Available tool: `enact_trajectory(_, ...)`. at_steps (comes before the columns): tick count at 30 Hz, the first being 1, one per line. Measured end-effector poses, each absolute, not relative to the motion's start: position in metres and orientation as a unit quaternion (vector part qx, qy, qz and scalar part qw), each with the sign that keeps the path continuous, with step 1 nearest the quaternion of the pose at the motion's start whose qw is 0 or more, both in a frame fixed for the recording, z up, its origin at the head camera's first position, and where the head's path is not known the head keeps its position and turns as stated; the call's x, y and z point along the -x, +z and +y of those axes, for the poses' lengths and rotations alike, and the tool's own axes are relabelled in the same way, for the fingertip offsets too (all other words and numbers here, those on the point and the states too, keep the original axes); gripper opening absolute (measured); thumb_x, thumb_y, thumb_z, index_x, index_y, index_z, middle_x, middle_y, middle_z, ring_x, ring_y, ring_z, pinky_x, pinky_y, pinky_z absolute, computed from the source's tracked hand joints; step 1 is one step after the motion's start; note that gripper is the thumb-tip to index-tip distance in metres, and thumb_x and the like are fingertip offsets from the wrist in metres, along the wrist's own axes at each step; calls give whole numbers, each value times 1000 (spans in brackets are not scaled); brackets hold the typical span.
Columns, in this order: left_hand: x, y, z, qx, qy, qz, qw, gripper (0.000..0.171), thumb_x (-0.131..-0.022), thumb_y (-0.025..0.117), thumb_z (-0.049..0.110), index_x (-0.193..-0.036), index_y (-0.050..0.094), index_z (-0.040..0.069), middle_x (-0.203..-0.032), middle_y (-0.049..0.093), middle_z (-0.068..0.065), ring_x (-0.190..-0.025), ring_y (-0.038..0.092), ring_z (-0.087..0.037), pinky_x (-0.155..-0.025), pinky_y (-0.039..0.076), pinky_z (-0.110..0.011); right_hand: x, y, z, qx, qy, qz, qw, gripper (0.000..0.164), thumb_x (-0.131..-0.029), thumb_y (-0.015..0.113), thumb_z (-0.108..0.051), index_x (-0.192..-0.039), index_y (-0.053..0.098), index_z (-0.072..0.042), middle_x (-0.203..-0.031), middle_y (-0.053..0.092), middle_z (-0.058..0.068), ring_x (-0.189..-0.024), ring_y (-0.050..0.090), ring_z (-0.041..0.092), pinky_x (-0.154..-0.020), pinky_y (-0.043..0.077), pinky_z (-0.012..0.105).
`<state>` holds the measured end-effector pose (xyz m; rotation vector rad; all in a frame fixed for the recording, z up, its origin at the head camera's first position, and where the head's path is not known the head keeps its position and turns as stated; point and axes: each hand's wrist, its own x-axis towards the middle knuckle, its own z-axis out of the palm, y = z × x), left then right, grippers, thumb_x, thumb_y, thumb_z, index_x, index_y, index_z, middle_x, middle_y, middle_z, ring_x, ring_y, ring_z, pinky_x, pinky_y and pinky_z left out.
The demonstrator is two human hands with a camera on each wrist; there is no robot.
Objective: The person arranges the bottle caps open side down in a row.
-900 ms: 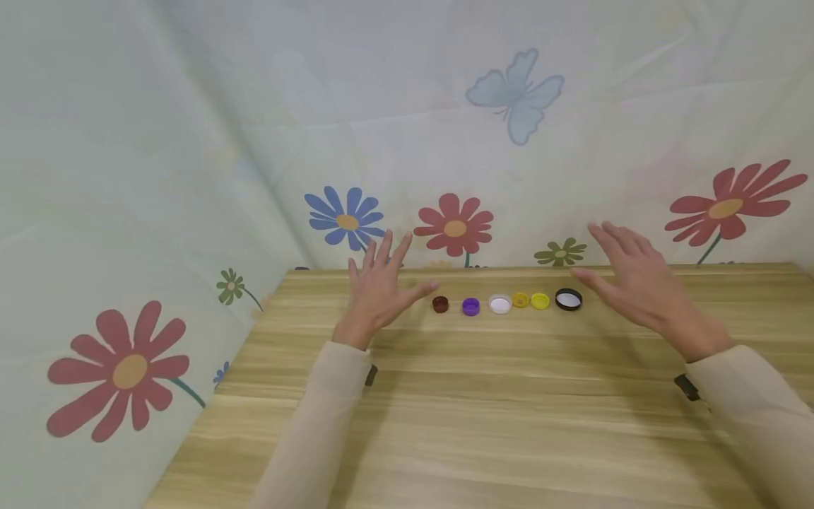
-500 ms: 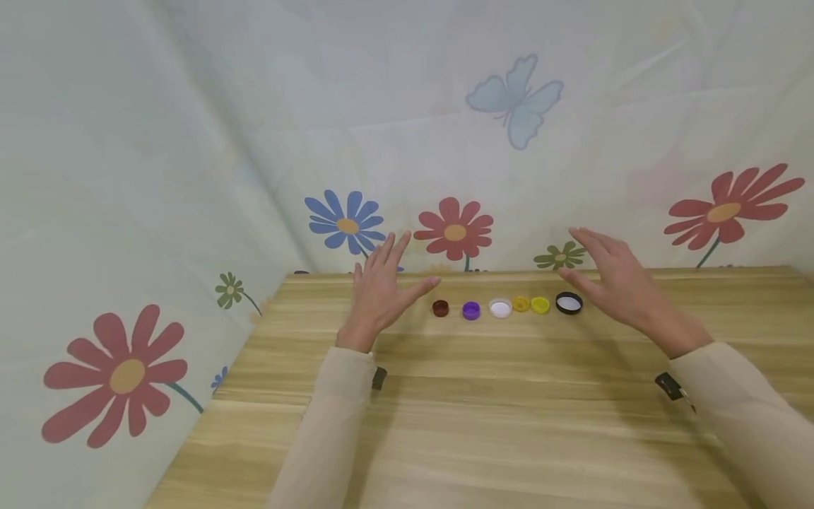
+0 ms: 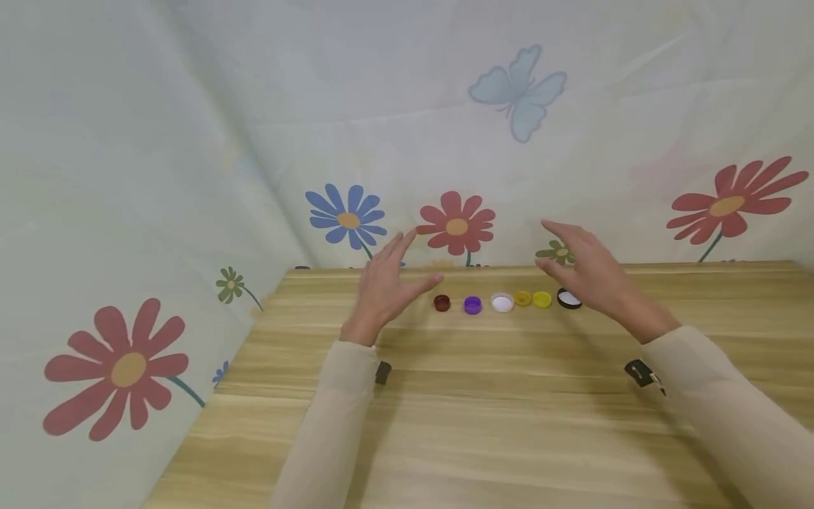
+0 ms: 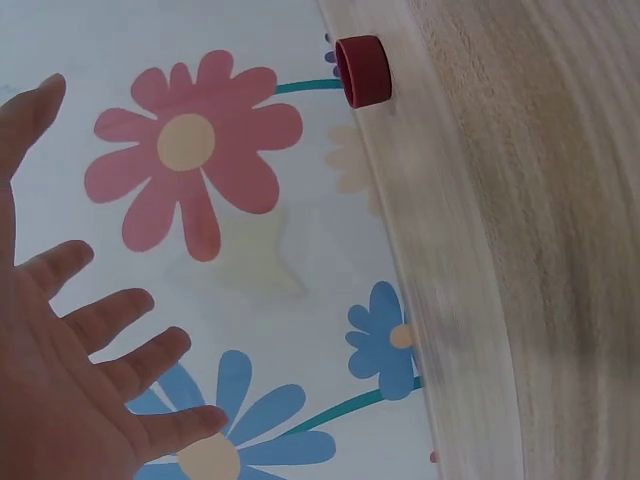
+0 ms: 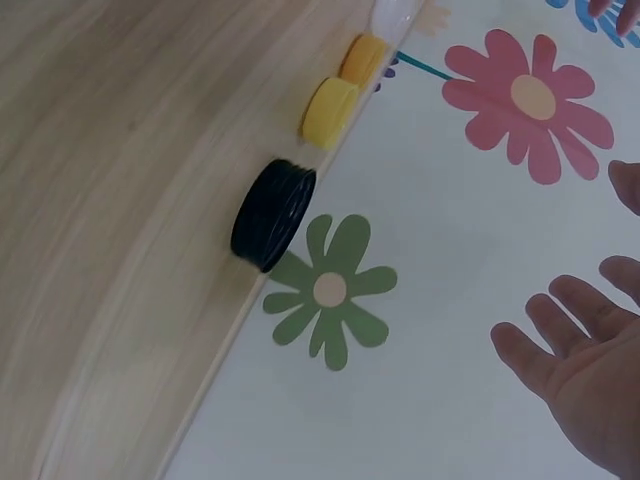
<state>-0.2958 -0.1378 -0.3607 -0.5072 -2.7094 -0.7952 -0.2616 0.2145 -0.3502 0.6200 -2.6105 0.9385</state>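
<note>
Several bottle caps lie in a row near the table's back edge: a dark red cap (image 3: 441,303), a purple cap (image 3: 473,305), a white cap (image 3: 502,303), an orange-yellow cap (image 3: 523,298), a yellow cap (image 3: 542,300) and a black cap (image 3: 569,298). My left hand (image 3: 384,290) hovers with spread fingers just left of the red cap, holding nothing. Over the black cap hangs my right hand (image 3: 594,279), fingers extended and thumb apart, partly covering that cap in the head view. In the right wrist view the black cap (image 5: 273,215) stands apart from the hand.
The caps rest on a wood-grain table (image 3: 483,424). Behind it and at the left hangs a pale cloth (image 3: 394,85) printed with flowers and a butterfly. A dark wrist device (image 3: 639,372) sits under the right sleeve, another (image 3: 382,372) by the left.
My right hand has moved left, from beside the black cap to over it. The left hand has shifted slightly right and turned a little. The caps have stayed in their places.
</note>
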Motion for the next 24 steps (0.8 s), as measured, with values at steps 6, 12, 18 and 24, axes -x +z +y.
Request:
enact_trajectory(6,296,-364,-137,188,-278,-932,134,93,-91,78,57,-167,37,22,-170,34,-11,-154,34,-39,-122,26,-64,267,-350,201,-207,348,-904,139,70,-107,68,-22,-164,34,0,-162,37,29,-149,33,50,-116,29,70)
enact_trajectory(12,300,-370,-136,197,-293,-926,135,83,-94,81,44,-162,45,14,-166,42,-10,-152,39,-34,-121,33,-56,271,-351,188,-205,364,-901,116,72,-107,67,-26,-165,31,-2,-164,36,28,-151,32,49,-118,27,69)
enact_trajectory(18,302,-375,-137,191,-324,-918,124,76,-94,84,30,-158,49,10,-161,48,-11,-149,44,-32,-121,36,-49,274,-351,175,-214,375,-896,106,73,-106,69,-24,-165,32,-1,-162,39,28,-148,37,48,-116,33,66)
enact_trajectory(24,304,-381,-134,188,-352,-911,103,74,-93,84,24,-157,51,10,-159,51,-12,-145,48,-33,-119,39,-49,279,-350,164,-221,387,-889,107,69,-103,73,-18,-159,38,4,-159,45,27,-144,44,46,-114,39,61)
